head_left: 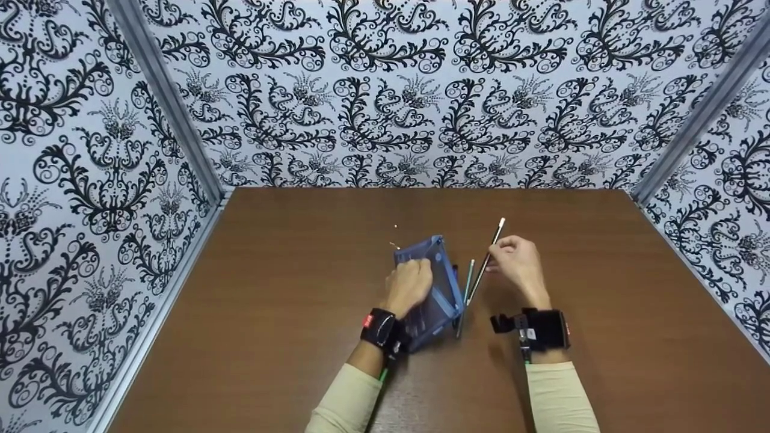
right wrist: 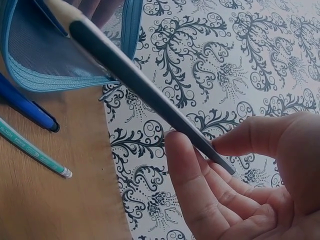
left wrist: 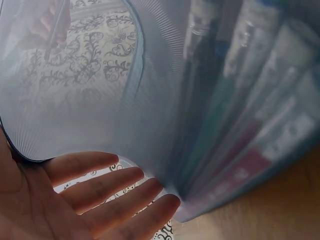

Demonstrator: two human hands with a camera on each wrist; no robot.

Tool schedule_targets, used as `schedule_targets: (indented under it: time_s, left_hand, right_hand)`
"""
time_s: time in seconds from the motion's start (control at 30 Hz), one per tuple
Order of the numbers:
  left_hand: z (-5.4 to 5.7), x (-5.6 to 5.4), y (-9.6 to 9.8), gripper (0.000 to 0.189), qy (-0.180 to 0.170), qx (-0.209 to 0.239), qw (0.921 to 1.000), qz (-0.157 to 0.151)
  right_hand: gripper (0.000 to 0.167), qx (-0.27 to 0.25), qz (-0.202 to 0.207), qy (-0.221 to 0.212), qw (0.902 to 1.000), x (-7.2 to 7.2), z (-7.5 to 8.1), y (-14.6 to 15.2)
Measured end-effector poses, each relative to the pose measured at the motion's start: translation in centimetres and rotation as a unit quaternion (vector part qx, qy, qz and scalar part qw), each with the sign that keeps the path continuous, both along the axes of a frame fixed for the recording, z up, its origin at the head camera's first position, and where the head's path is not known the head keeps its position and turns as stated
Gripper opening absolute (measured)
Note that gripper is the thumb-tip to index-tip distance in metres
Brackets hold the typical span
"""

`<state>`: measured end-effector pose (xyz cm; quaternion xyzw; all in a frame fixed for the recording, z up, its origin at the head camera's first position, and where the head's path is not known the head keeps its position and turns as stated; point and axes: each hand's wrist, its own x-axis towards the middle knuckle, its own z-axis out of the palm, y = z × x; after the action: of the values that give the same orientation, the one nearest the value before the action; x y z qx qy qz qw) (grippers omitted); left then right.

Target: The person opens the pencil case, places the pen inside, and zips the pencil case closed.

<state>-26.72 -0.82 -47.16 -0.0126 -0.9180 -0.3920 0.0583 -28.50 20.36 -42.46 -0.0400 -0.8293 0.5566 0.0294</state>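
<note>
A blue see-through mesh pencil case (head_left: 444,282) stands tilted on the table, its zipped mouth turned to the right. My left hand (head_left: 409,284) grips it from the left, fingers at its edge and thumb hidden in the left wrist view. Several pens or pencils (left wrist: 240,75) show blurred through its wall. To the right, my right hand (head_left: 518,264) pinches a dark pencil (right wrist: 135,85) between thumb and fingers. Its sharpened tip points at the case's open mouth. Beneath it lie a teal pencil (right wrist: 37,155) with an eraser end and a blue pen (right wrist: 30,110).
The brown wooden table (head_left: 289,288) meets patterned walls (head_left: 385,90) at the back and sides, with metal posts in the corners. A tiny white bit (head_left: 395,226) lies behind the case. Each wrist wears a black strap with a camera.
</note>
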Motion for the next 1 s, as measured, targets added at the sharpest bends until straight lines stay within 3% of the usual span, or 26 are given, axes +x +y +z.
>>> schedule_targets:
  time_s: [0.5,1.0]
  left_hand:
    - [-0.28,-0.11,0.17,0.051,0.008,-0.011,0.9998,0.015]
    - [-0.19,-0.03,0.1,0.05,0.009,-0.013,0.9998,0.01]
  right_hand:
    - [0.017,-0.022,0.004,0.026,0.9994,-0.16,-0.06,0.0]
    - [0.018,-0.034,-0.032,0.033,0.9984,-0.11,-0.11,0.19]
